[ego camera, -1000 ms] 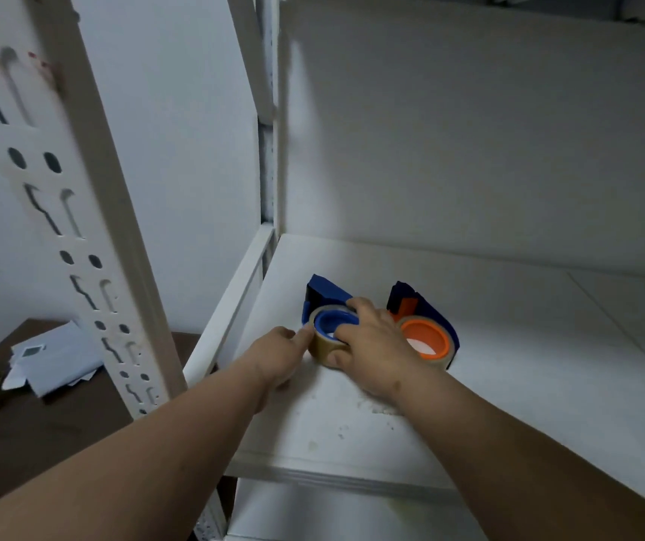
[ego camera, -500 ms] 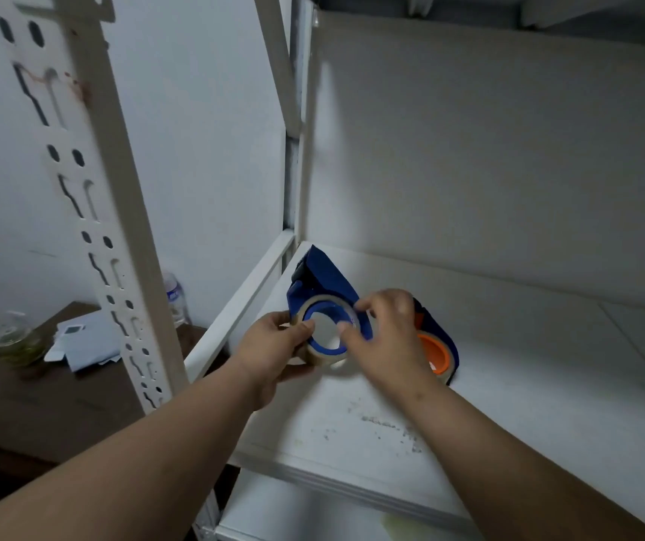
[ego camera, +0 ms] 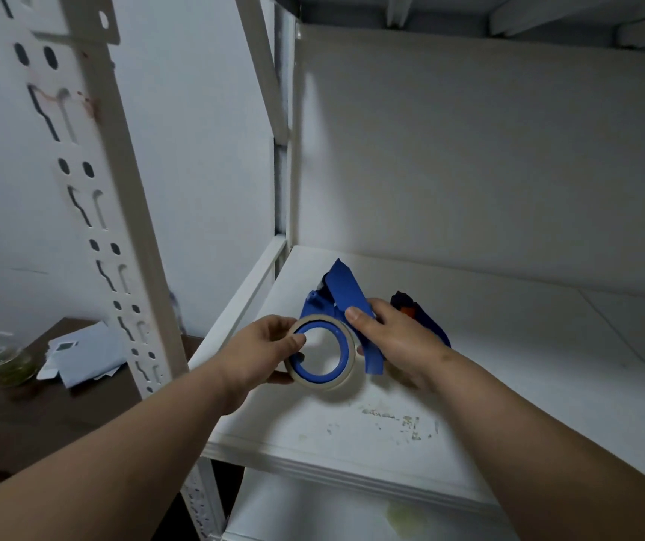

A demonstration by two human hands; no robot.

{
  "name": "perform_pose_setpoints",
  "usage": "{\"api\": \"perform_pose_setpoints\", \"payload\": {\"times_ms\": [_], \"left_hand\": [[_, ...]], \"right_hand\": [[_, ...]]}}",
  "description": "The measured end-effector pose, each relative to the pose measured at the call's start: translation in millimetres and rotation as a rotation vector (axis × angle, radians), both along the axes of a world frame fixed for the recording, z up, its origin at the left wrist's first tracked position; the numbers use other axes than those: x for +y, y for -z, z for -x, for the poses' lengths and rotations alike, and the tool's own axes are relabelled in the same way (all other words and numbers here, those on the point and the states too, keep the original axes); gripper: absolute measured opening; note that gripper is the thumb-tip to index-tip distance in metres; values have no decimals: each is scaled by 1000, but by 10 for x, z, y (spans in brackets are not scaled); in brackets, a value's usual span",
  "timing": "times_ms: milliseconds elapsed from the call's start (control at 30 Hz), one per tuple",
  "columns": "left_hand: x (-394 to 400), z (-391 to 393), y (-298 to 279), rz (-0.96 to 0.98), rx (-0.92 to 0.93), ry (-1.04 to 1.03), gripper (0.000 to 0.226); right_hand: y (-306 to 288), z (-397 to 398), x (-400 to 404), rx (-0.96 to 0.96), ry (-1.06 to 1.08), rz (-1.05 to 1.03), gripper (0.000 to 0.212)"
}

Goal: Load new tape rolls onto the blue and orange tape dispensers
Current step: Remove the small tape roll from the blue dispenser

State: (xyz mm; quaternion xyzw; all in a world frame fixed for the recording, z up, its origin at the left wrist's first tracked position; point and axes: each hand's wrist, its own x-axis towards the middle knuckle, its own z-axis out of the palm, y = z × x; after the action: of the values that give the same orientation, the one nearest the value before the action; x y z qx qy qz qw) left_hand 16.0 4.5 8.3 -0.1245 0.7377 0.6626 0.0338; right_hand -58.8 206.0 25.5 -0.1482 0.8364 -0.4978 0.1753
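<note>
The blue tape dispenser (ego camera: 342,292) is lifted above the white shelf (ego camera: 508,345), its blue hub ringed by a beige tape roll (ego camera: 342,378). My left hand (ego camera: 262,351) grips the roll's left rim, thumb on the hub's inner edge. My right hand (ego camera: 395,337) holds the dispenser's blue handle from the right, thumb on top. Behind my right hand, the orange tape dispenser (ego camera: 410,308) lies on the shelf, mostly hidden; only its dark blue frame and a bit of orange show.
A perforated white upright post (ego camera: 110,236) stands close on the left. A side rail (ego camera: 246,290) edges the shelf. Beyond it, a dark table (ego camera: 39,404) holds papers (ego camera: 82,355) and a glass jar (ego camera: 8,363). A lower shelf (ego camera: 332,513) sits beneath.
Both hands have lifted the blue dispenser with its roll off the shelf and tilted it toward me. The orange dispenser stays on the shelf, now more hidden by my right hand.
</note>
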Motion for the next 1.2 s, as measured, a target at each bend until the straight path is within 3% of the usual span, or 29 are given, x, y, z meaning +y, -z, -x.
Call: {"api": "perform_pose_setpoints", "payload": {"times_ms": [233, 333, 400, 467, 600, 800, 1033, 1200], "left_hand": [[-179, 60, -7, -34, -35, -24, 20], [-203, 72, 29, -26, -62, -86, 21], [-203, 94, 56, -66, -73, -140, 18], [-196, 121, 58, -138, -80, -174, 18], [-190, 193, 60, -244, -89, -183, 28], [-140, 185, 54, -525, -89, -107, 18], [-146, 276, 137, -612, -131, -276, 21], [-267, 387, 203, -597, -129, -459, 29]], "right_hand": [[-93, 1, -234, 126, -10, -150, 44], [-22, -74, -358, 482, 161, -356, 50], [32, -216, -455, 831, 178, -402, 32], [76, -377, -556, 920, 48, -429, 19], [186, -485, -676, 768, -118, -585, 42], [224, -405, -699, 325, -17, -316, 18], [145, -294, -636, 204, -14, -150, 15], [49, -103, -489, 204, 124, -14, 10]]}}
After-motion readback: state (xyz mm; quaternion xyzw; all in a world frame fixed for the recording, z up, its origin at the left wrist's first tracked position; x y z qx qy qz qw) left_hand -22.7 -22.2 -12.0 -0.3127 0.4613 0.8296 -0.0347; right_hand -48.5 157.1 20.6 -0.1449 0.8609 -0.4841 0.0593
